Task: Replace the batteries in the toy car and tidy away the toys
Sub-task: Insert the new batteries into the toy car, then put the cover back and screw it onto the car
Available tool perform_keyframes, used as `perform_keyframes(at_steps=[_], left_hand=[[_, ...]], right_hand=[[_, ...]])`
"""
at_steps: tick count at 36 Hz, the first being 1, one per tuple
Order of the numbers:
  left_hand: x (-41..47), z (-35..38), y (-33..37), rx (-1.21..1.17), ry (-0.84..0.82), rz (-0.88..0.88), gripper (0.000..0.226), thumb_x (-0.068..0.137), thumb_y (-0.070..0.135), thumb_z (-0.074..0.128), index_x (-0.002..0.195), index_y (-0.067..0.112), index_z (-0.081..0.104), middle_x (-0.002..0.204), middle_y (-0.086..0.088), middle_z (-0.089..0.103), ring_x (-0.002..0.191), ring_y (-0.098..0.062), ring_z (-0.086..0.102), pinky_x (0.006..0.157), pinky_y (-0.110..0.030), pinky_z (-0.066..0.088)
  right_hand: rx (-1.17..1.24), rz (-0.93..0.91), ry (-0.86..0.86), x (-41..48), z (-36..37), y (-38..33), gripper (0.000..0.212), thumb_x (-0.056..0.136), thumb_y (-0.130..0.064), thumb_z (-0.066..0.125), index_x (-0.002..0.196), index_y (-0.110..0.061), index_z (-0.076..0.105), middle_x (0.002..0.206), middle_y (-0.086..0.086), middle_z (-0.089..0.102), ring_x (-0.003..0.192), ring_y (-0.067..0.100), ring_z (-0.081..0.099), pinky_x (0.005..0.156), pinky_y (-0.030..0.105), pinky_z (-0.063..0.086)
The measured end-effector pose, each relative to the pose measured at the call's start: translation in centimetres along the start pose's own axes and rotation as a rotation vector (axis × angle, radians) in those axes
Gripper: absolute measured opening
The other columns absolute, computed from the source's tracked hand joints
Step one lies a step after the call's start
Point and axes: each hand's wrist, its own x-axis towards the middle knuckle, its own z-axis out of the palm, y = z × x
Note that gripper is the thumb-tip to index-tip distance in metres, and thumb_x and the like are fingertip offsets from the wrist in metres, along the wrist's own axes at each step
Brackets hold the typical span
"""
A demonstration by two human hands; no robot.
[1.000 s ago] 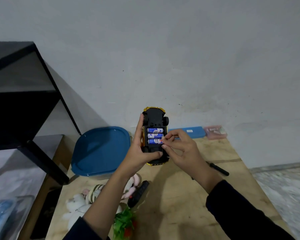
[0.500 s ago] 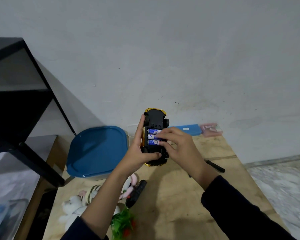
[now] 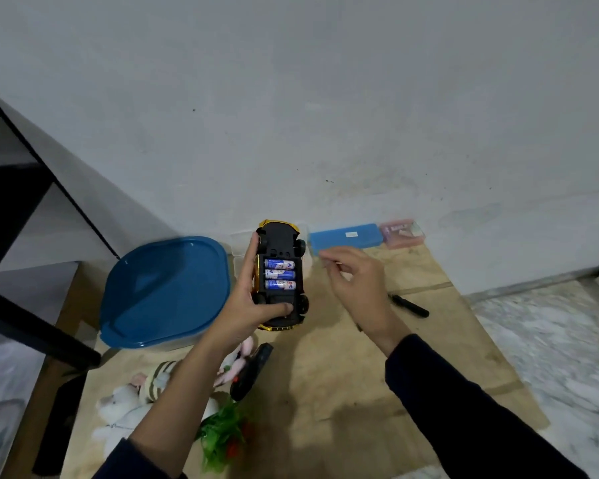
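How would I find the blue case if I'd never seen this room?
Follow the wooden table to its far edge, at the wall. Just right of the held toy car lies the blue case: long, flat, with a small white label, unlike the smaller pink box on its right.

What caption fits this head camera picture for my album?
Left hand holds the upturned toy car, three batteries showing, right hand beside it.

A wooden tabletop (image 3: 343, 392) stands against the wall. A blue-lidded tub (image 3: 166, 288) sits at its back left. Right of the tub, along the wall, lie a blue case (image 3: 346, 236) and a pink box (image 3: 402, 233); a black screwdriver (image 3: 408, 305) lies nearer. In front of the tub lie plush toys (image 3: 135, 399), a black part (image 3: 251, 371) and a green plant (image 3: 222, 433).
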Motion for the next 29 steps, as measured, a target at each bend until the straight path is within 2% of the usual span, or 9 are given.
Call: perform_keyframes(at_steps=[3, 8, 12, 16, 19, 22, 24, 26, 29], left_hand=[[-0.1, -0.5, -1.0, 0.027, 0.014, -0.033, 0.118, 0.067, -0.014, 0.071, 0.146, 0.046, 0.008, 0.131, 0.02, 0.051, 0.107, -0.005, 0.062, 0.081, -0.022, 0.052], [-0.3, -0.8, -2.5, 0.033, 0.05, -0.083, 0.12, 0.058, 0.004, 0.08, 0.144, 0.052, 0.012, 0.14, 0.011, 0.048, 0.117, -0.016, 0.059, 0.092, -0.035, 0.051], [-0.5, -0.3, -3.6, 0.026, 0.059, -0.114, 0.119, 0.064, -0.011, 0.072, 0.148, 0.043, 0.008, 0.138, 0.014, 0.048, 0.111, -0.01, 0.062, 0.086, -0.027, 0.053], [-0.5, 0.1, -4.1, 0.034, 0.065, -0.132, 0.12, 0.066, -0.02, 0.07, 0.149, 0.041, 0.007, 0.137, 0.016, 0.048, 0.111, -0.01, 0.062, 0.085, -0.027, 0.054], [-0.6, 0.2, -4.3, 0.024, 0.079, -0.138, 0.116, 0.071, -0.023, 0.064, 0.148, 0.044, 0.008, 0.133, 0.02, 0.052, 0.112, -0.013, 0.062, 0.088, -0.032, 0.054], [-0.6, 0.2, -4.4, 0.02, 0.101, -0.147, 0.116, 0.071, -0.024, 0.063, 0.148, 0.044, 0.009, 0.132, 0.02, 0.052, 0.111, -0.012, 0.062, 0.087, -0.03, 0.053], [-0.6, 0.2, -4.5, 0.018, 0.102, -0.144, 0.118, 0.07, -0.022, 0.067, 0.147, 0.045, 0.009, 0.136, 0.016, 0.049, 0.113, -0.013, 0.061, 0.088, -0.03, 0.052], [-0.7, 0.3, -4.3, 0.016, 0.099, -0.138, 0.119, 0.065, -0.014, 0.072, 0.146, 0.048, 0.01, 0.14, 0.011, 0.047, 0.115, -0.016, 0.06, 0.089, -0.033, 0.053], [-0.7, 0.4, -4.1, 0.011, 0.109, -0.129, 0.118, 0.061, -0.004, 0.073, 0.145, 0.049, 0.011, 0.143, 0.01, 0.043, 0.117, -0.016, 0.059, 0.091, -0.034, 0.052]], right_hand=[[-0.076, 0.159, 0.058, -0.5, -1.3, 4.1, 0.018, 0.083, 0.005, 0.06, 0.093, -0.004, 0.072, 0.09, 0.004, 0.067, 0.081, 0.012, 0.062, 0.076, 0.02, 0.053], [-0.192, 0.596, -0.2, -2.7, -2.4, 11.2, 0.031, 0.084, -0.005, 0.065, 0.114, 0.004, 0.061, 0.115, 0.02, 0.059, 0.1, 0.026, 0.058, 0.077, 0.019, 0.042], [-0.22, 0.801, -0.247, -4.0, -1.9, 13.8, 0.046, 0.08, -0.018, 0.073, 0.119, 0.0, 0.057, 0.12, 0.018, 0.055, 0.108, 0.029, 0.055, 0.091, 0.033, 0.043], [-0.353, 0.819, -0.342, -4.1, -1.2, 14.8, 0.061, 0.074, -0.032, 0.077, 0.119, 0.001, 0.051, 0.122, 0.017, 0.049, 0.117, 0.032, 0.045, 0.099, 0.035, 0.037], [-0.373, 0.811, -0.347, -3.8, -1.1, 14.9, 0.053, 0.071, -0.028, 0.08, 0.107, 0.0, 0.053, 0.118, 0.017, 0.047, 0.111, 0.03, 0.046, 0.093, 0.032, 0.037], [-0.331, 0.826, -0.337, -3.4, -1.2, 14.6, 0.03, 0.072, -0.019, 0.08, 0.075, -0.011, 0.052, 0.096, 0.008, 0.053, 0.096, 0.019, 0.05, 0.085, 0.028, 0.04], [-0.256, 0.855, -0.311, -3.3, -1.3, 14.6, 0.039, 0.072, -0.014, 0.08, 0.063, -0.019, 0.043, 0.086, 0.004, 0.054, 0.087, 0.017, 0.051, 0.072, 0.024, 0.04], [-0.187, 0.899, -0.275, -3.4, -1.3, 14.9, 0.039, 0.072, -0.011, 0.079, 0.064, -0.019, 0.042, 0.077, 0.0, 0.055, 0.083, 0.017, 0.053, 0.057, 0.019, 0.037], [-0.153, 0.94, -0.229, -3.4, -1.5, 15.6, 0.027, 0.077, -0.012, 0.075, 0.078, -0.01, 0.048, 0.077, -0.003, 0.052, 0.084, 0.015, 0.049, 0.053, 0.01, 0.029]])
